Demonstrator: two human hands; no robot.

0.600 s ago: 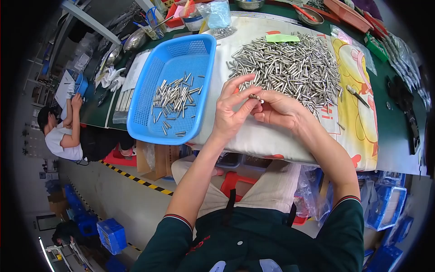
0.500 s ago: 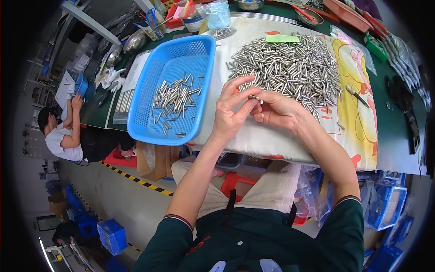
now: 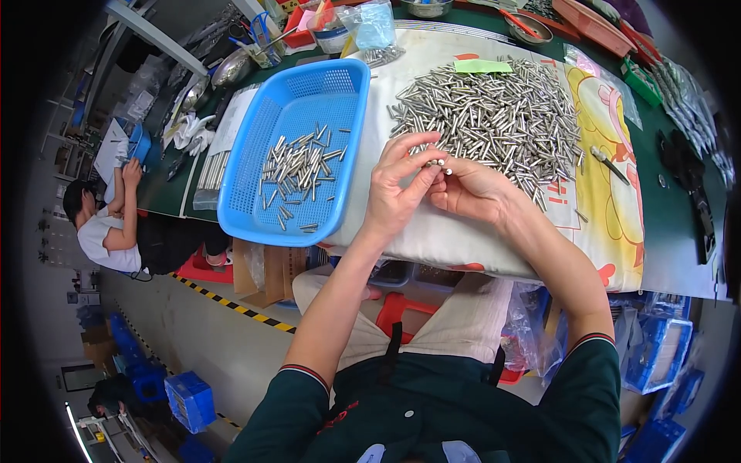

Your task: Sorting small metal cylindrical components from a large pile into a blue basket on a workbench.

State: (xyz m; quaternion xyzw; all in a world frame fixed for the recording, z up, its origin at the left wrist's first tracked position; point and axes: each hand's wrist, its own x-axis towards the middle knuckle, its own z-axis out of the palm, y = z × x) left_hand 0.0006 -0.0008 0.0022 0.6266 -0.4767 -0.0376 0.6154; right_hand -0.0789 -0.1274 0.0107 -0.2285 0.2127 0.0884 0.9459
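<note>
My left hand (image 3: 397, 189) and my right hand (image 3: 471, 189) meet over the white padded cloth (image 3: 432, 239), fingertips pinched together on a small metal pin (image 3: 438, 163). Just beyond them lies a large heap of shiny metal pins (image 3: 494, 116). To the left sits a blue plastic basket (image 3: 340, 85) holding several sorted metal pins (image 3: 297, 166).
A green table (image 3: 679, 208) runs right, with dark tools and small bins along its far edge. Cups, a metal bowl and a plastic bag stand at the back. A person in a white shirt (image 3: 104, 231) sits at far left. Blue crates lie on the floor below.
Both hands stay at the same spot by the heap; the fingertips have shifted slightly around the pin.
</note>
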